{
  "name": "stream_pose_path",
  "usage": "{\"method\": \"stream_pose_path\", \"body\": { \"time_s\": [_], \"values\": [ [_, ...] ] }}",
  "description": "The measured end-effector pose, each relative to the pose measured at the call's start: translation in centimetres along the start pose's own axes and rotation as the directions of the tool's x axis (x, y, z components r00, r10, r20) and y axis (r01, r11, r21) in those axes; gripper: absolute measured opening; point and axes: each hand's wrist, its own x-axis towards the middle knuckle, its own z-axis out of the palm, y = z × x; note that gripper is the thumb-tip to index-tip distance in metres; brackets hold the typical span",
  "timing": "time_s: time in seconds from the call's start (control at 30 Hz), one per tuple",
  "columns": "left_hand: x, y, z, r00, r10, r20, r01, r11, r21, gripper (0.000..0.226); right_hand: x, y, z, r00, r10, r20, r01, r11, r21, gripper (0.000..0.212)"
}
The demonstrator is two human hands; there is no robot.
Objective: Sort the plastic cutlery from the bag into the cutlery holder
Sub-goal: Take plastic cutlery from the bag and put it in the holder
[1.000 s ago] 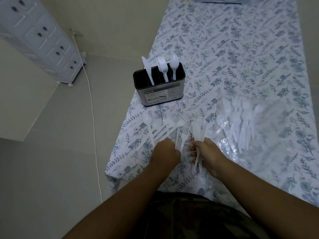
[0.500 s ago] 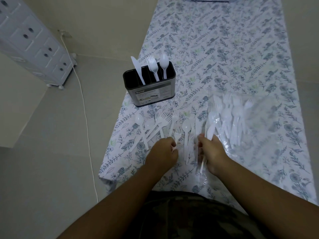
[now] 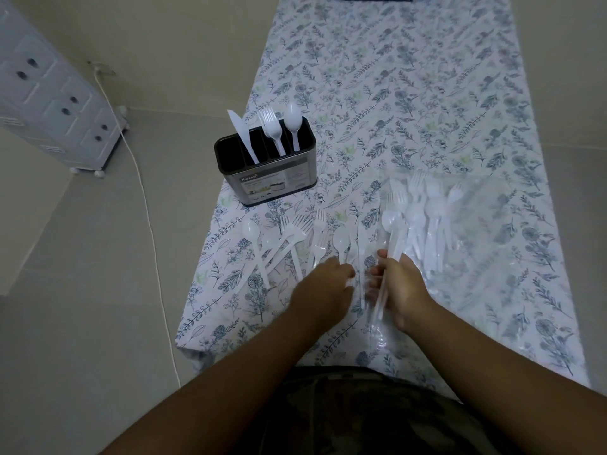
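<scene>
Floral cloth carries loose cutlery lying lengthwise just beyond the left hand's curled fingers; the right hand grips several handles.

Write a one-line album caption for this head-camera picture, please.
Sorting time: the right hand grips white cutlery pieces beside the bag, the cutlery holder waiting.

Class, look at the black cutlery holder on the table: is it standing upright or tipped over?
Upright. The cutlery holder rests on its base, opening upward, with a knife, forks and a spoon standing in it.
</scene>
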Motion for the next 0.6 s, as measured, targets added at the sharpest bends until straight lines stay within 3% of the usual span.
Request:
{"method": "stream_pose_path", "body": {
  "time_s": [0.17,0.23,0.3,0.4,0.5,0.6],
  "values": [
    [2.0,2.2,0.9,0.989,-0.146,0.038,0.139,0.981,0.137,0.03,-0.2,-0.4,-0.5,0.996,-0.072,-0.048,0.069,0.996,-0.053,0.016],
    [2.7,2.8,0.6,0.981,-0.187,0.054,0.176,0.97,0.17,0.022,-0.2,-0.4,-0.8,0.996,-0.066,-0.055,0.063,0.997,-0.054,0.02],
    [3.1,3.4,0.6,0.971,-0.227,0.077,0.212,0.963,0.169,0.018,-0.2,-0.4,-1.0,0.998,-0.043,-0.044,0.042,0.999,-0.028,0.024],
    [3.0,3.4,0.3,0.948,-0.293,0.122,0.288,0.956,0.06,0.029,-0.1,-0.5,-1.3,1.0,-0.014,0.002,0.014,1.0,-0.003,0.027],
    [1.9,3.2,-0.5,0.969,-0.187,0.16,0.199,0.978,-0.068,0.027,-0.2,-0.7,-1.4,0.993,0.001,0.115,0.0,1.0,-0.008,0.017],
    [0.4,3.2,-0.9,0.991,-0.048,0.127,0.062,0.992,-0.114,0.026,-0.4,-0.6,-1.0,0.984,-0.007,0.179,0.032,0.99,-0.135,0.026]
  ]
}}
